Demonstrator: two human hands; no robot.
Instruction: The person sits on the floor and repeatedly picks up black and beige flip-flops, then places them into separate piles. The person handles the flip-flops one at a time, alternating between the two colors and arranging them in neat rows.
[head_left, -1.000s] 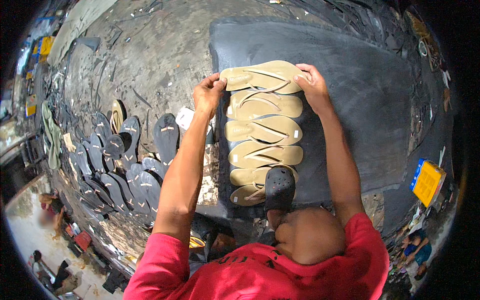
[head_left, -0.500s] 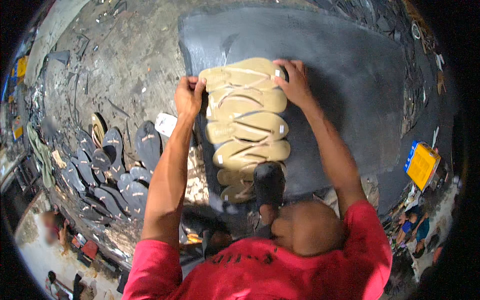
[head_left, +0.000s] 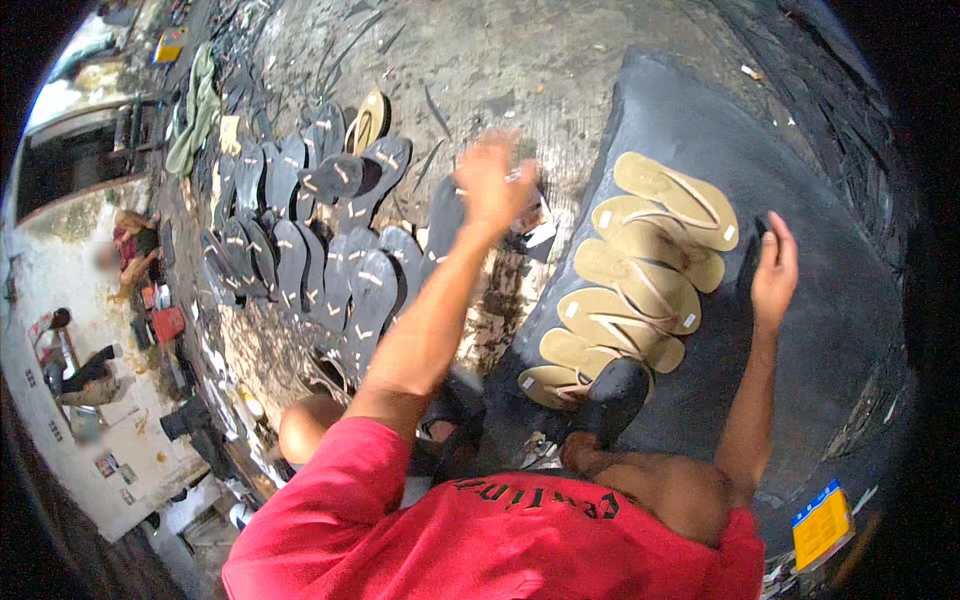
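Several tan flip-flops (head_left: 640, 275) lie overlapping in a slanting row on a dark grey sheet (head_left: 690, 120), straps up. My right hand (head_left: 776, 268) is just right of the topmost flip-flop, fingers stretched out, holding nothing. A small dark gap separates it from the flip-flop's end. My left hand (head_left: 490, 185) is over the ground left of the sheet, blurred by motion. Its thumb stands apart, but its fingers are smeared. Nearest to it is a black sole (head_left: 443, 222), partly covered by my hand and forearm. A white piece (head_left: 543, 225) lies beside that hand.
Several black flip-flop soles (head_left: 290, 255) lie grouped at the left, with one tan flip-flop (head_left: 368, 122) above them. My dark-covered foot (head_left: 613, 395) rests at the row's near end. A yellow and blue package (head_left: 823, 528) is at lower right. Other people (head_left: 140, 250) sit far left.
Both hands have come off the topmost tan flip-flop. My left hand has swung left toward the black soles; my right stays beside the row. The view has turned to the left.
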